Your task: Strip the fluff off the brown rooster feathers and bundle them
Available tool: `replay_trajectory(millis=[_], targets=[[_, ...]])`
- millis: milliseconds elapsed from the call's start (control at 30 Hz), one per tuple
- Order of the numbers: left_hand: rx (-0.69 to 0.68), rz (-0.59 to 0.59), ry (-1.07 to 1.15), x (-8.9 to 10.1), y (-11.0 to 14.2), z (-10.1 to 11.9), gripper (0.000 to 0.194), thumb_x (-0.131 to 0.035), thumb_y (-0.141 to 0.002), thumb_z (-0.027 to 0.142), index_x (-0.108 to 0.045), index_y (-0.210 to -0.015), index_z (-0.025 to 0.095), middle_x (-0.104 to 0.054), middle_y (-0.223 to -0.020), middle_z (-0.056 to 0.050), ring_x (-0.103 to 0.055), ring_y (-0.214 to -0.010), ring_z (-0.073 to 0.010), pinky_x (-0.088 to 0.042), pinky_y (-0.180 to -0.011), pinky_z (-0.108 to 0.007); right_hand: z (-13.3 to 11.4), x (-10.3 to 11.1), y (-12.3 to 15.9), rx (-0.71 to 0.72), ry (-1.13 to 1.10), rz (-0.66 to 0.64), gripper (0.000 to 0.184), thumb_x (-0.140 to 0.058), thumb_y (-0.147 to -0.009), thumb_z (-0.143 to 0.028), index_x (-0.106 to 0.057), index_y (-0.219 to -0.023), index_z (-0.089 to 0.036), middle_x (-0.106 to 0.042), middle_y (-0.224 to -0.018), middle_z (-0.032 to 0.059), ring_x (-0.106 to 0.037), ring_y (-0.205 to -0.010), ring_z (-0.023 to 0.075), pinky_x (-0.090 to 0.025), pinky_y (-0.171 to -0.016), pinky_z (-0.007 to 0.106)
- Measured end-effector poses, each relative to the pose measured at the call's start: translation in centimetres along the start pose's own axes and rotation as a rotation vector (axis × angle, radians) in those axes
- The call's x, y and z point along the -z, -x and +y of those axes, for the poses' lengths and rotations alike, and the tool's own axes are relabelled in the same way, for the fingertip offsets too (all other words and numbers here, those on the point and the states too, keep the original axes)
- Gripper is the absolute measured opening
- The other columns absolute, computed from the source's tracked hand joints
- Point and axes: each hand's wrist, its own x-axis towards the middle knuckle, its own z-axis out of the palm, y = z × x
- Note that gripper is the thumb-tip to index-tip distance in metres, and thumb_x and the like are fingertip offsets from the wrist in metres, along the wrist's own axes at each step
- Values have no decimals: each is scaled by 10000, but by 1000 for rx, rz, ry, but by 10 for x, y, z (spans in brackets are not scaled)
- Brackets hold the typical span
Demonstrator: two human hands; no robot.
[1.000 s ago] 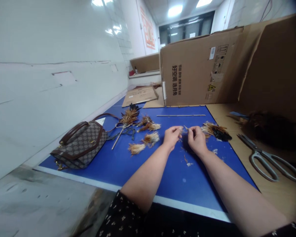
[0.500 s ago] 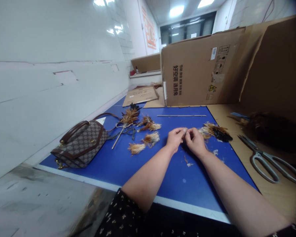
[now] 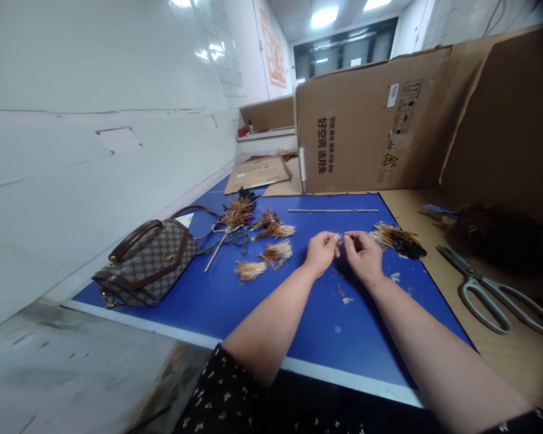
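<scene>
Above the blue mat (image 3: 312, 328), my left hand (image 3: 322, 252) pinches what looks like a small pale feather (image 3: 339, 237), mostly hidden by the fingers. My right hand (image 3: 364, 256) is closed in a pinch just to its right, a narrow gap between the fingertips; what it grips is too small to make out. Beside the right hand lies a bundle of brown, white and black feathers (image 3: 400, 240). To the left are feather bunches (image 3: 278, 253), a pale tan bunch (image 3: 250, 270) and a feather duster (image 3: 238, 212) with a thin stick handle.
Large scissors (image 3: 484, 289) rest at the right on the wooden surface, near a dark feathery heap (image 3: 498, 235). A thin rod (image 3: 332, 211) lies behind my hands. A patterned handbag (image 3: 151, 262) sits left. A big cardboard box (image 3: 357, 132) stands behind. Fluff scraps (image 3: 347, 300) dot the mat.
My right hand has shifted slightly right and its fingertips have drawn apart from my left hand's. The left hand has barely moved.
</scene>
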Motion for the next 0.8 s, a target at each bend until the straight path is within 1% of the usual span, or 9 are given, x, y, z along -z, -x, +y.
replay_trajectory(millis=[67,167,267,367,467,567,633,733,800], targets=[[-8,-31,-25,0,2,1,389,-793,-834,539,-722,-842,157,-587,-551,18,-495,-499,-103,-388,-541,-230,1,1,0,30,5,12,195,-637,-967,-373,-742,-937,-212,-767,-886,87,-686,-778,233,-563,-766,379],[-22,-75,-40,2,4,2,395,-798,-812,543,-733,-859,156,-580,-542,24,-463,-484,-98,-353,-514,-227,0,2,1,71,29,-6,190,-622,-983,-351,-761,-943,-228,-785,-905,81,-714,-830,236,-586,-794,379],[-39,-123,-53,5,3,1,415,-790,-803,542,-760,-906,142,-591,-548,20,-439,-468,-96,-331,-494,-234,0,2,2,83,70,0,189,-613,-997,-324,-773,-964,-228,-787,-926,78,-715,-817,218,-595,-771,358],[-61,-147,-83,8,2,-1,386,-779,-811,507,-780,-915,134,-596,-551,17,-439,-470,-95,-340,-503,-237,-1,3,2,92,89,-1,193,-609,-1004,-310,-778,-969,-224,-774,-903,73,-710,-794,206,-596,-746,339],[-91,-130,-121,10,1,-2,346,-769,-823,481,-781,-896,142,-595,-555,17,-453,-483,-99,-358,-520,-237,-3,3,1,112,77,-19,196,-605,-1003,-298,-786,-994,-222,-777,-906,78,-721,-823,212,-603,-769,343],[-125,-103,-162,10,1,-3,329,-752,-844,476,-772,-884,151,-595,-566,16,-485,-506,-107,-394,-548,-240,-4,4,1,130,53,-40,201,-607,-1001,-304,-791,-1008,-225,-789,-930,89,-731,-873,234,-607,-827,377],[-145,-88,-194,10,0,-4,312,-722,-876,457,-772,-898,150,-601,-578,13,-514,-526,-114,-425,-570,-245,-4,4,0,139,38,-49,209,-609,-998,-322,-794,-1001,-224,-787,-931,98,-728,-873,246,-606,-834,398],[-176,-63,-249,9,-3,-8,276,-665,-930,393,-779,-936,142,-627,-601,1,-564,-564,-128,-470,-608,-255,-2,4,-1,159,27,-73,211,-628,-981,-333,-800,-1007,-214,-778,-934,103,-723,-862,249,-599,-845,411],[-202,-46,-291,9,-4,-9,250,-671,-938,365,-789,-937,145,-670,-644,-19,-603,-613,-141,-506,-660,-268,-1,4,-3,171,31,-87,214,-628,-974,-330,-803,-1018,-213,-777,-939,106,-721,-867,252,-594,-844,412]])
